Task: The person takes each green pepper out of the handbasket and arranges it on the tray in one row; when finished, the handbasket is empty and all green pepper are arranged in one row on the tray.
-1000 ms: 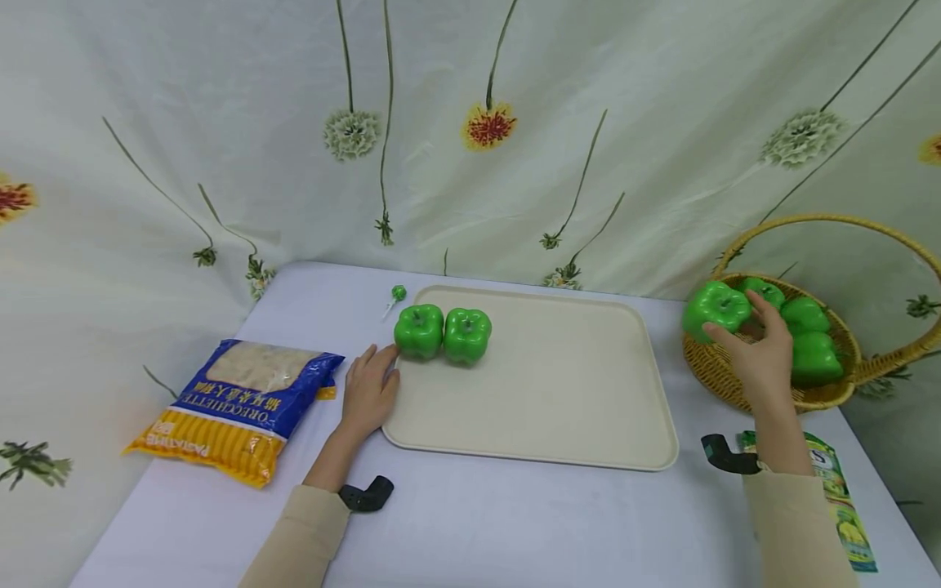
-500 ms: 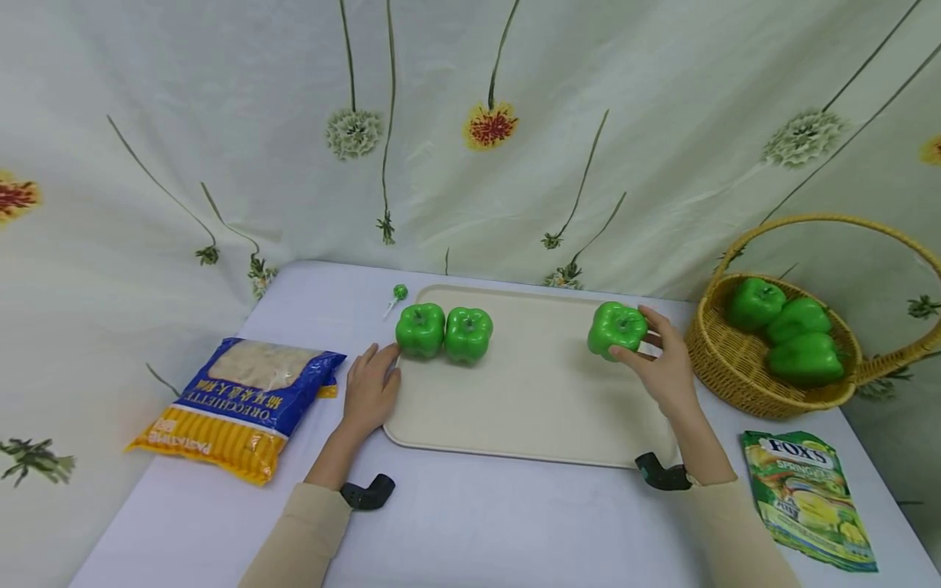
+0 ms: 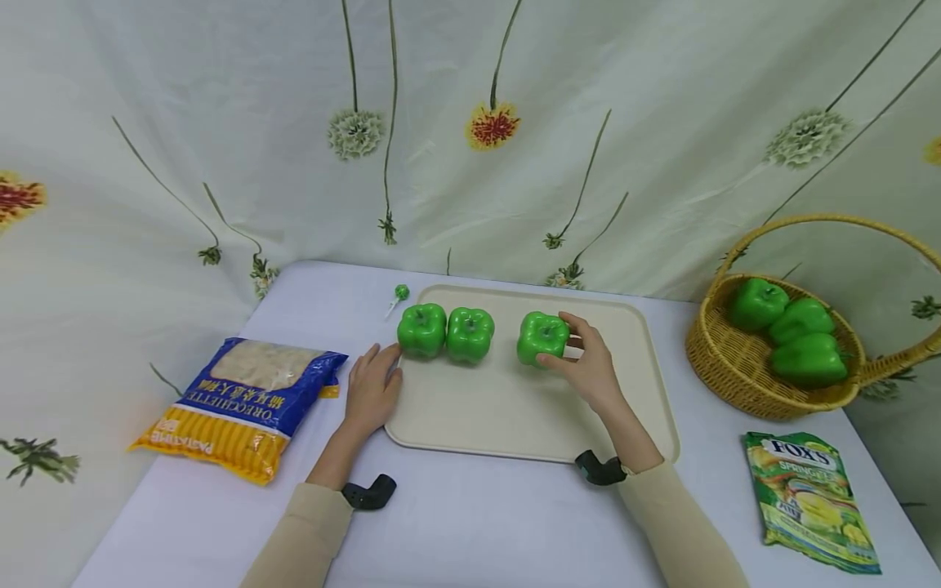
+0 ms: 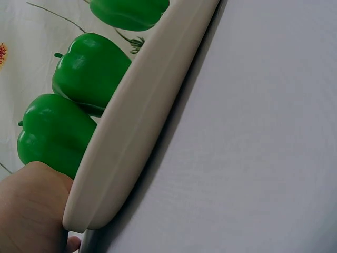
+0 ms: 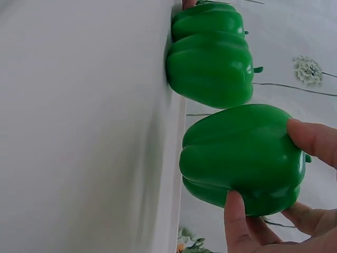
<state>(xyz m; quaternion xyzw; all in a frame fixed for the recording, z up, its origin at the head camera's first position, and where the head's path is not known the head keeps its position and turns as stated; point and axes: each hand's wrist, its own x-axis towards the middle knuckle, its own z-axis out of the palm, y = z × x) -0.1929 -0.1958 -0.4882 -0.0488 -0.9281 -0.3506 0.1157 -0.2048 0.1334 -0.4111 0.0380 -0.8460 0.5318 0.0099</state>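
Note:
My right hand (image 3: 588, 367) grips a green bell pepper (image 3: 542, 339) between thumb and fingers, above the middle of the beige tray (image 3: 515, 425). In the right wrist view this held pepper (image 5: 242, 158) is tilted on its side, its underside facing the tray. Two more green bell peppers stand close together at the tray's left side, a left one (image 3: 421, 330) and a right one (image 3: 470, 335). Beside them my left hand (image 3: 373, 388) holds the tray's left edge, its thumb over the rim and a fingertip showing outside it in the left wrist view.
A wicker basket (image 3: 724, 384) with three green peppers stands at the right. In front of it lies a green Fox's packet (image 3: 812, 502). A blue and yellow pasta bag (image 3: 246, 408) lies at the left, and a small green lollipop (image 3: 401, 291) behind the tray's left corner.
My right hand has carried the bell pepper out of the basket and leftward over the tray, toward the two standing peppers. My left hand has stayed at the tray's left edge.

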